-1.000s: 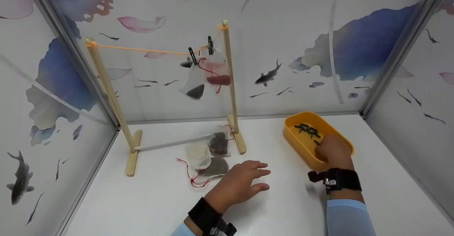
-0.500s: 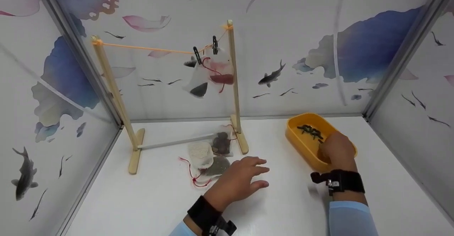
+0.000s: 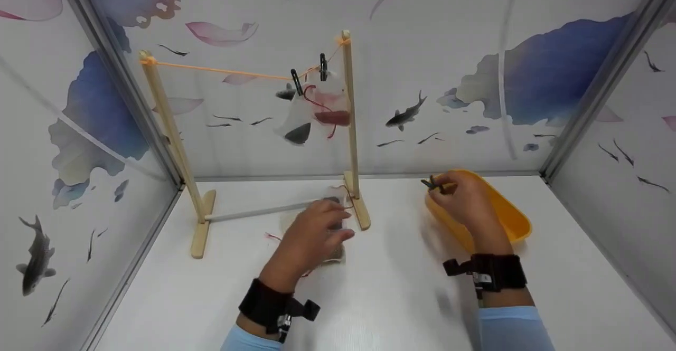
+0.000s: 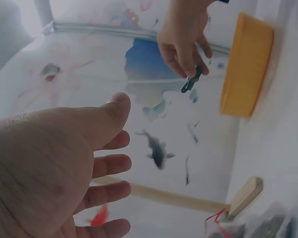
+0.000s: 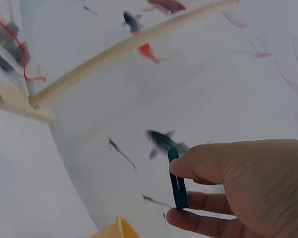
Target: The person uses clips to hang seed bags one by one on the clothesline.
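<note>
My right hand [image 3: 467,206] pinches a dark green clothespin [image 5: 178,181] between thumb and fingers, raised over the near-left rim of the yellow tub [image 3: 507,200]. The left hand [image 3: 311,235] hovers over several small drawstring bags [image 3: 334,255] on the table and hides most of them; its fingers are loosely spread and hold nothing. Two see-through bags, one with dark contents [image 3: 297,133] and one with red contents [image 3: 332,117], hang by black clothespins [image 3: 323,67] from an orange string [image 3: 222,70].
Two wooden posts carry the string; the left post [image 3: 171,140] and right post [image 3: 351,129] stand on flat feet, joined low by a white rod [image 3: 253,213]. Patterned panels [image 3: 401,66] close in the white table [image 3: 391,298] at the back and sides.
My right hand has come up out of the tub with a clothespin and moved left. The left hand has shifted left and away from me, over the bags on the table.
</note>
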